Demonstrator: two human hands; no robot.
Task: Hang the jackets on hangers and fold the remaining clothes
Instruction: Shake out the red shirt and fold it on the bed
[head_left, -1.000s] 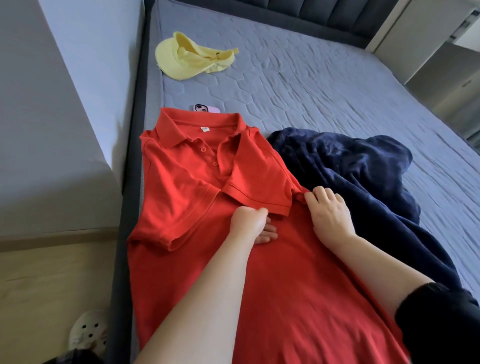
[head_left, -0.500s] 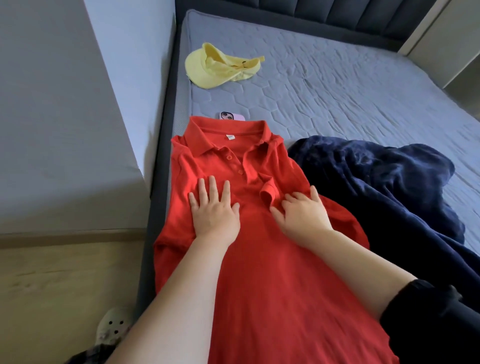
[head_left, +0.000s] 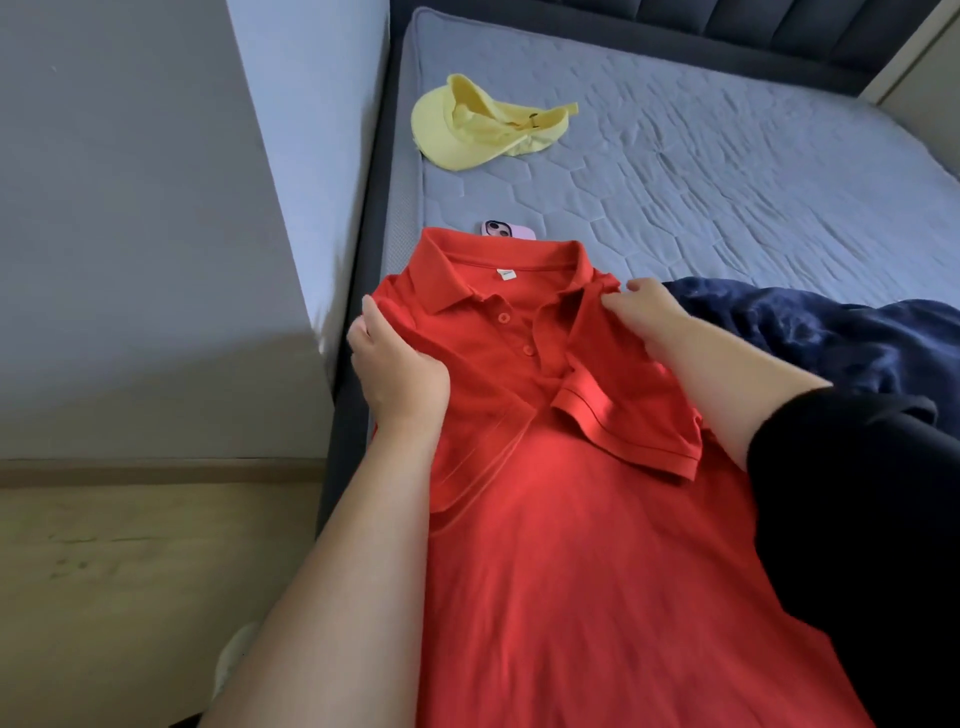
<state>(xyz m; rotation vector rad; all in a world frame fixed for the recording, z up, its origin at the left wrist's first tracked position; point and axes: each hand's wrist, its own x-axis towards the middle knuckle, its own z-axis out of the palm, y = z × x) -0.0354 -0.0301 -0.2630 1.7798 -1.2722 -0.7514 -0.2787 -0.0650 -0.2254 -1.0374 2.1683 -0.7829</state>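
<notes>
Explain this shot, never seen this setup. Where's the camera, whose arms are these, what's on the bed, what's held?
There is no machine here. A person works with two bare hands, and one wide-angle camera worn on their head looks forward and down, so the arms enter from the bottom edge. All the pictures are that same view. On the bed lies a red polo, front up, with one sleeve folded across the chest. The left hand holds the polo at one shoulder. The right hand pinches it at the other, by the collar. A phone peeks out beyond the collar, and a yellow cap lies farther back. A navy garment is bunched on the polo's right.
</notes>
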